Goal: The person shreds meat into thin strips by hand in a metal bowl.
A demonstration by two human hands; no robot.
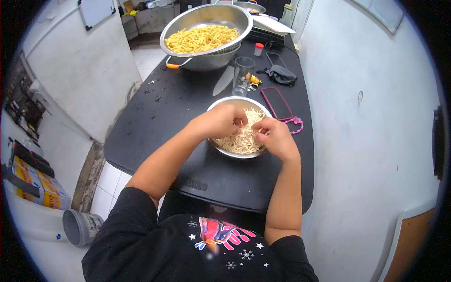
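Pale shreds (245,143), too many to count, lie loose in one steel bowl (238,155), directly beneath both hands. The handling looks under way rather than finished: the pieces are already thin and heaped, but how much is left to do I cannot tell. The left hand (225,121) and right hand (277,137) are half closed, fingertips curled toward thumbs; whether either grips any shreds is unclear. Just beyond the hands stands one glass (243,77); to its right lie two phones, one pink-edged (277,103), one dark (276,59). Farthest on the worktop (141,136), one large basin (174,26) holds uncounted yellow pieces (202,39).
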